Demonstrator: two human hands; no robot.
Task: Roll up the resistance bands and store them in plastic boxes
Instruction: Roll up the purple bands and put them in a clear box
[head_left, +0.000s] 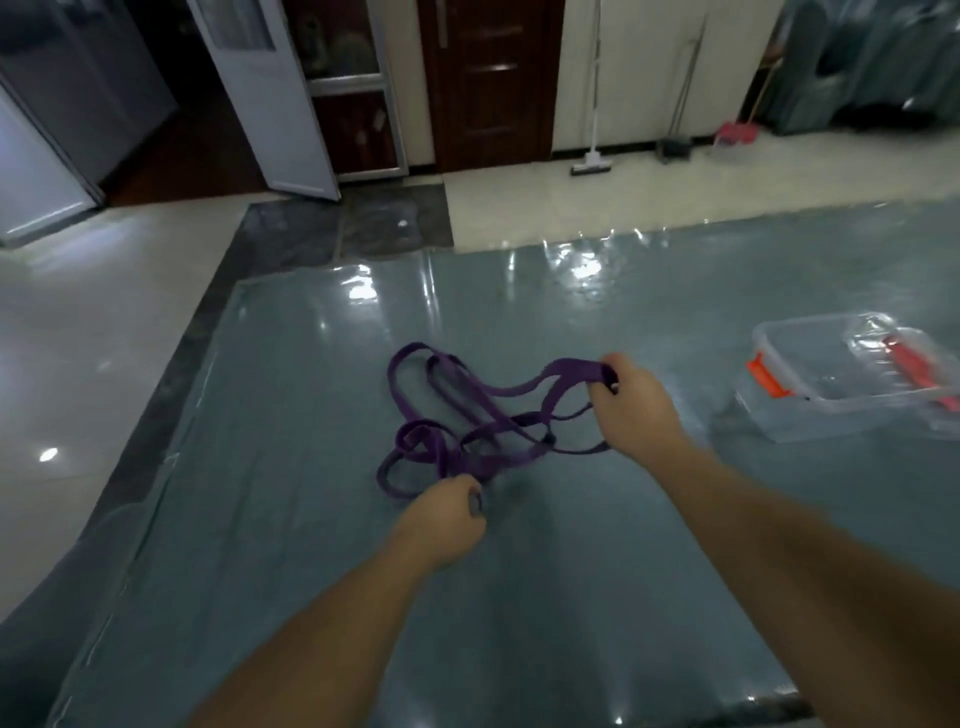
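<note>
Band: your right hand (631, 402) grips one loop of the purple resistance band (467, 421); your left hand (449, 512) pinches another, the tangle sagging between onto the blue mat (311, 519).
Hidden: your fingertips, curled under.
Box: clear plastic box (831, 384), orange latches, right, partly cut off.

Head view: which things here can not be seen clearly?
- Bands: tangled; how many, unclear.
- Box: cut by the right edge; clear plastic hides whether the lid is on.
- Left hand and right hand: fingertips curl under, hidden by the hands.
</note>
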